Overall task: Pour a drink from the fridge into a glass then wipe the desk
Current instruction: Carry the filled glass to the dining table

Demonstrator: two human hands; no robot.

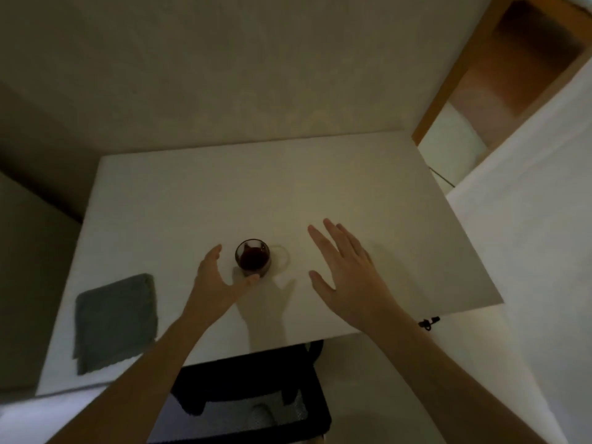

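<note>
White desk (320, 193): glass (252, 258) mid-front, grey cloth (116, 322) front-left.

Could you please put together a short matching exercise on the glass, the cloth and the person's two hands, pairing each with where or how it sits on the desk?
Things:
1. glass
2. cloth
3. left hand
4. right hand

Descriptions:
A. folded, grey, near the desk's left front corner
B. open, fingers spread, well clear of the glass
C. holds a dark drink, near the desk's middle
D. open, curved round the glass, thumb at its base

Pairs: 1-C, 2-A, 3-D, 4-B
</note>
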